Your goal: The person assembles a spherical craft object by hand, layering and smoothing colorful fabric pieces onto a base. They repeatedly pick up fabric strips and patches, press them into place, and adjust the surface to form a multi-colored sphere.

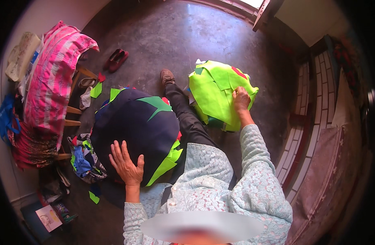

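Note:
My left hand (128, 166) lies flat with fingers spread on a large, rounded heap topped by dark navy fabric (128, 116). A green fabric scrap (156, 104) rests on the heap's upper right, and lime-green pieces (165, 165) stick out along its lower right side. Farther right, a second heap is covered with bright lime-green fabric (214, 96). At its right side my right hand (241, 99) is closed, fingers curled on that fabric; the fingertips are partly hidden. A small red scrap (239, 73) shows on top of it. My outstretched leg (190, 118) lies between both heaps.
Left stands wooden furniture draped with pink plaid cloth (52, 77). A bag of scraps (87, 159) sits beside the navy heap. Dark red shoes (116, 60) and loose lime scraps (94, 197) lie on the floor. A brick-patterned surface (318, 102) runs along the right.

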Motion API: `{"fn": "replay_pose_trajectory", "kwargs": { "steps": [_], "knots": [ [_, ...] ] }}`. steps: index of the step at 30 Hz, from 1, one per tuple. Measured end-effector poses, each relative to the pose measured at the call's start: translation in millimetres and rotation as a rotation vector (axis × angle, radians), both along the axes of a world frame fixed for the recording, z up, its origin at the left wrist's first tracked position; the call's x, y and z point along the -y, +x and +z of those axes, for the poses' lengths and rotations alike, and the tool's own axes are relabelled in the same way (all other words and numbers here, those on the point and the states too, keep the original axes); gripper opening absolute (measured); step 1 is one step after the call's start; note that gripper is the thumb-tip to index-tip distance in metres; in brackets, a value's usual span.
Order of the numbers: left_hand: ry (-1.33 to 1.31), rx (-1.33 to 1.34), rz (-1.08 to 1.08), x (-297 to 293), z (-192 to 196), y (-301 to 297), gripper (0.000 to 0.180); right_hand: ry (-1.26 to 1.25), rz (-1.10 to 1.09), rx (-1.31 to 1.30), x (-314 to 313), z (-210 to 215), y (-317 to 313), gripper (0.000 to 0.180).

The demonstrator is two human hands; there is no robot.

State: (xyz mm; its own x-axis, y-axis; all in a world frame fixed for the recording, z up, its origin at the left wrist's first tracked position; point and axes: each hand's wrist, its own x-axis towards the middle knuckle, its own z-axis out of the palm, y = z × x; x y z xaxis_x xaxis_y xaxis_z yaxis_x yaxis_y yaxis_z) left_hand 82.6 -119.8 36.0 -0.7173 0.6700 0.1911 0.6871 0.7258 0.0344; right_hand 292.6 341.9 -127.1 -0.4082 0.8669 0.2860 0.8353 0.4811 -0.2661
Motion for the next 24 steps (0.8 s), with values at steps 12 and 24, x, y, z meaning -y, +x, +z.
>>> {"fn": "replay_pose_trajectory", "kwargs": {
  "steps": [12, 24],
  "knots": [
    [0.009, -0.009, 0.005, -1.3, 0.4, 1.9, 0.074, -0.221, -0.062, -0.869, -41.0, 51.2, 6.9, 0.013],
    [0.029, 0.020, 0.000, -2.5, 1.6, -0.6, 0.076, 0.146, 0.095, 0.171, 11.4, 15.1, -91.6, 0.028]
  ]
}}
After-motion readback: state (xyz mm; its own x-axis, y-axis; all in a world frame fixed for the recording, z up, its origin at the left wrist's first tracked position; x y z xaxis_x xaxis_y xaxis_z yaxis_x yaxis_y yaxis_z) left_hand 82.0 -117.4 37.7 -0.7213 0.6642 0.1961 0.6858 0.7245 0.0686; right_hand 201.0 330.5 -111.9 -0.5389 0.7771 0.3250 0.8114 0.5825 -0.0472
